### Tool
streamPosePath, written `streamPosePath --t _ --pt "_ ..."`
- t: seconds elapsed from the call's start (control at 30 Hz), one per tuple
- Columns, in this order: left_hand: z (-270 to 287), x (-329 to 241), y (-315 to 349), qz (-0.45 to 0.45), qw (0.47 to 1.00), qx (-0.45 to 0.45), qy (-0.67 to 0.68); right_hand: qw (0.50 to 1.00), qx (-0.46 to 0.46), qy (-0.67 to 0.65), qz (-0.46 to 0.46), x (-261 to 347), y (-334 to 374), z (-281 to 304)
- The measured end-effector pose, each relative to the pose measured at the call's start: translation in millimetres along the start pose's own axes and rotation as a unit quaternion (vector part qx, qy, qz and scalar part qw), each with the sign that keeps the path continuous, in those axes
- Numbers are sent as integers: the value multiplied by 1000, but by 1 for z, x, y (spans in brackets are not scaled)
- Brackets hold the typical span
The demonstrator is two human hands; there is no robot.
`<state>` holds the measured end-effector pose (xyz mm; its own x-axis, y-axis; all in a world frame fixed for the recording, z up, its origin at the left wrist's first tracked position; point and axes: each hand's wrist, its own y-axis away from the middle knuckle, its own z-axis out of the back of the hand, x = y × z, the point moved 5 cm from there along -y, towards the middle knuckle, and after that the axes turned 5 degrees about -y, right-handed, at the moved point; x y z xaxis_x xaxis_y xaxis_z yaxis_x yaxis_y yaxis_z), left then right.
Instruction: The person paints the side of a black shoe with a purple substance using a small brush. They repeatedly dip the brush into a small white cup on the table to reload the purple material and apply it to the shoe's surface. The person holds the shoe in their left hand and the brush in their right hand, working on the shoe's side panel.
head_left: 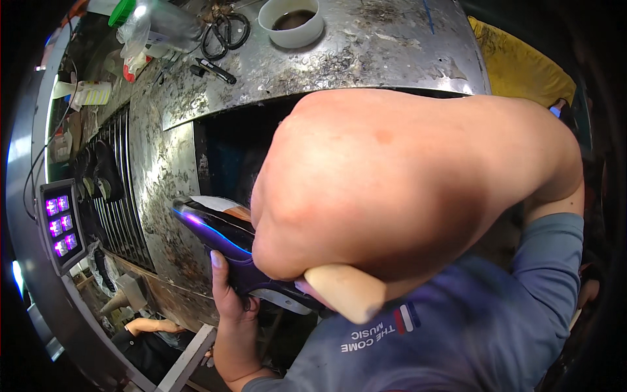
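Observation:
A dark, glossy shoe (212, 225) with purple light reflected on its side lies tilted in front of my body. A white piece and a brown strip show along its upper edge. My left hand (232, 294) holds the shoe from below, thumb up along its side; its other fingers are hidden. Large and close to the camera, my right hand (294, 202) is closed over the shoe's middle. A pale wooden handle (346, 294) sticks out of that fist toward my shirt. The working end of this tool is hidden behind the hand.
A stained metal bench (392, 65) carries a white bowl (292, 26) of dark liquid, black-handled scissors (225, 36), a marker (217, 72) and a green-lidded jar (166, 26). Purple lamp panel (62, 225) and shoes on a rack (108, 173) stand left. Another person's arm (153, 325) shows lower left.

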<state>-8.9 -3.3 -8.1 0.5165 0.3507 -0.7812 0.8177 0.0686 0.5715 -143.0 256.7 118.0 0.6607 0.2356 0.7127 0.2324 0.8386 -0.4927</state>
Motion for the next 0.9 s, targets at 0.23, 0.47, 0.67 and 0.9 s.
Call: streamPosePath --t 0.23,0.47,0.67,0.9 --pt "-10 19 -16 1 990 26 137 1000 -20 15 1 4 8 1" --pt "-34 39 -25 34 962 74 260 999 -33 32 15 12 4 5" --pt "-65 56 -33 91 918 129 364 997 -40 61 25 21 1 13" --pt "-87 82 -26 246 737 311 547 970 -154 190 -14 15 1 70"
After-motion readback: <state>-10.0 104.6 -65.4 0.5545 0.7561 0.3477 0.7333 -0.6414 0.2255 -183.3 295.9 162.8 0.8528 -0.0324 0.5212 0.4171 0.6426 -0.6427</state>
